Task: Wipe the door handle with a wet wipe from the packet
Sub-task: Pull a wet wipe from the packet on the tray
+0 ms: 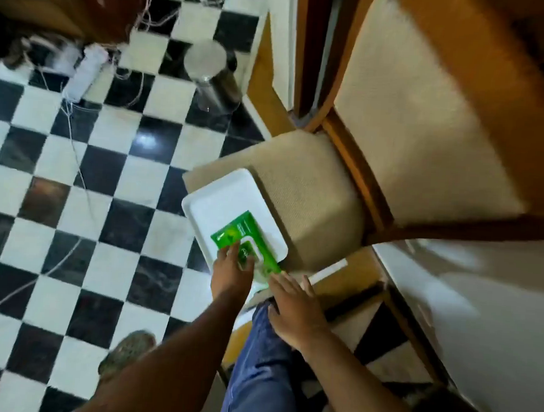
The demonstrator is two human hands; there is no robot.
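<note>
A green wet wipe packet (pixel 235 232) lies in a white tray (pixel 220 199) on the beige seat of a wooden chair (pixel 306 189). My left hand (pixel 231 271) rests on the near end of the packet, fingers over its lid flap. My right hand (pixel 294 309) hovers just right of the packet's near corner with fingers spread and nothing in it. Whether it touches the packet I cannot tell. No door handle is in view.
The floor is black and white checkered tile (pixel 74 193). A steel bin (pixel 213 75) stands beyond the chair, near cables and a power strip (pixel 86 72) at upper left. A white door or wall panel (pixel 480 314) is on the right. My blue-trousered leg (pixel 261 364) is below.
</note>
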